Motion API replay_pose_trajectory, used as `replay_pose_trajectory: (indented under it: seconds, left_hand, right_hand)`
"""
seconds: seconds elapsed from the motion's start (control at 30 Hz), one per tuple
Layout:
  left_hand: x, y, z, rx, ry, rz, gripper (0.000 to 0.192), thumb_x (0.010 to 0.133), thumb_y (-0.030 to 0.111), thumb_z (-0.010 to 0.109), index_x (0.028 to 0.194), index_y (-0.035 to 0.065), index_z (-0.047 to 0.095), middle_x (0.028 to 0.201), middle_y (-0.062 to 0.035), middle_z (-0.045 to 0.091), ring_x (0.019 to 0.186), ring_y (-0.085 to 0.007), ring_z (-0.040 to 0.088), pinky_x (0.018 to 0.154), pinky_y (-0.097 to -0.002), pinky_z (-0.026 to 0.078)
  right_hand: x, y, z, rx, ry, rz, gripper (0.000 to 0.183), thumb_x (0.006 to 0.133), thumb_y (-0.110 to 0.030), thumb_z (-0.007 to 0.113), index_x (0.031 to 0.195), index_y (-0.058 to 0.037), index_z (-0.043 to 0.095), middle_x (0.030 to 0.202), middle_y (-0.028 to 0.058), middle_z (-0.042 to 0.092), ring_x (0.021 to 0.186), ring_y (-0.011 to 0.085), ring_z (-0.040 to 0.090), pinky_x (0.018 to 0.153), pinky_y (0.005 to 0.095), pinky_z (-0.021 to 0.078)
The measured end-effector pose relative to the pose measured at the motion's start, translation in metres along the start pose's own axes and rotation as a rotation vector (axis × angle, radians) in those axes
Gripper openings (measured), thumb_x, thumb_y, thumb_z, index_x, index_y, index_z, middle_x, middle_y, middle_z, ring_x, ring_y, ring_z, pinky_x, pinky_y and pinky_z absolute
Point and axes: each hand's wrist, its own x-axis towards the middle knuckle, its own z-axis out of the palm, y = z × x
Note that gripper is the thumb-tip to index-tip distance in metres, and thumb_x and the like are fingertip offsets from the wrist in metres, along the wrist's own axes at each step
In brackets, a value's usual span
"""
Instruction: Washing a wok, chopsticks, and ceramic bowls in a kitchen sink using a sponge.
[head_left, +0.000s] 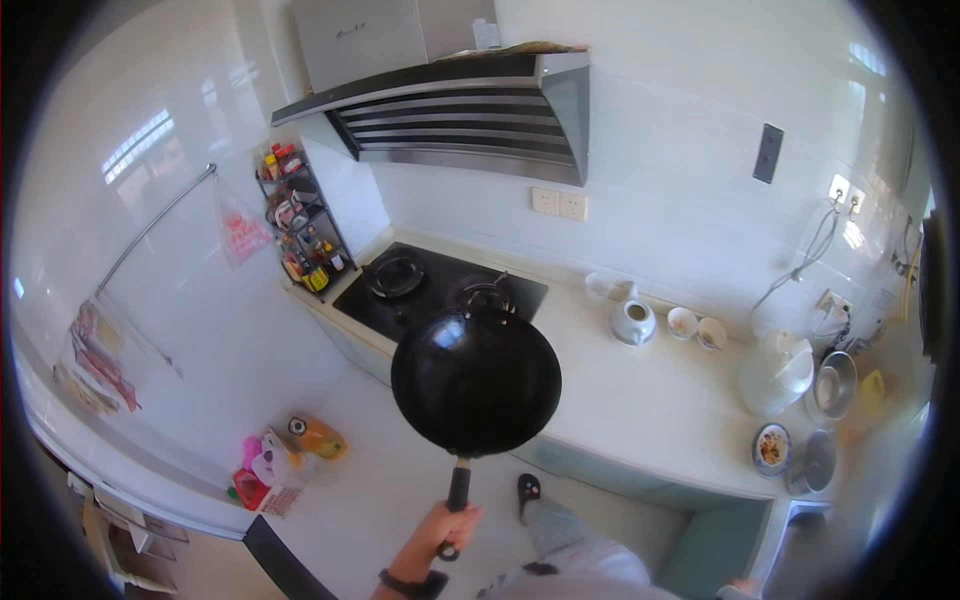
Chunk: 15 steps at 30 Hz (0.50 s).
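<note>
My left hand (450, 525), with a dark band on its wrist, grips the black handle of a wok (476, 386). The pan is held up in the air, its dark inside facing me. It covers part of the front of a black two-burner gas hob (375, 300). In the wok I see only a glossy reflection and no food. At the bottom right edge a small part of my right hand (741, 585) shows beside the counter corner by the sink (802, 540); its fingers are too cut off to read.
Above the hob hangs a range hood (465, 120). A spice rack (307, 225) stands left of it. Along the counter (637, 405) are a teapot (632, 322), small bowls (682, 323), a white electric kettle (776, 375), metal pots (814, 461) and a plate of food (772, 448). An oil bottle (322, 439) sits on the floor.
</note>
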Motion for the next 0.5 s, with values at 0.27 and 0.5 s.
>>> replay_pose_trajectory:
  seconds: [0.27,0.5]
  left_hand:
    - [0.146,0.185,-0.087,0.043,-0.147,0.032,0.016,0.092,0.013,0.059,0.083,0.0134,0.046,0.051,0.0072,0.034,0.037,-0.0052,0.034,0.037,-0.0239,0.030]
    - [0.228,0.302,-0.162,0.171,-0.218,-0.009,0.016,0.092,0.011,0.058,0.081,0.0146,0.045,0.051,0.0084,0.034,0.037,-0.0041,0.033,0.037,-0.0233,0.030]
  right_hand:
    - [-0.117,-0.206,0.031,-0.663,-0.254,-0.592,0.022,0.086,-0.018,0.055,0.102,-0.0092,0.067,0.105,0.0121,0.064,0.098,0.0286,0.061,0.079,0.0429,0.0470]
    - [-0.230,-0.500,-0.068,0.424,-0.208,-0.422,0.017,0.081,-0.014,0.054,0.087,-0.0018,0.065,0.094,0.0179,0.066,0.091,0.0351,0.062,0.080,0.0442,0.0483]
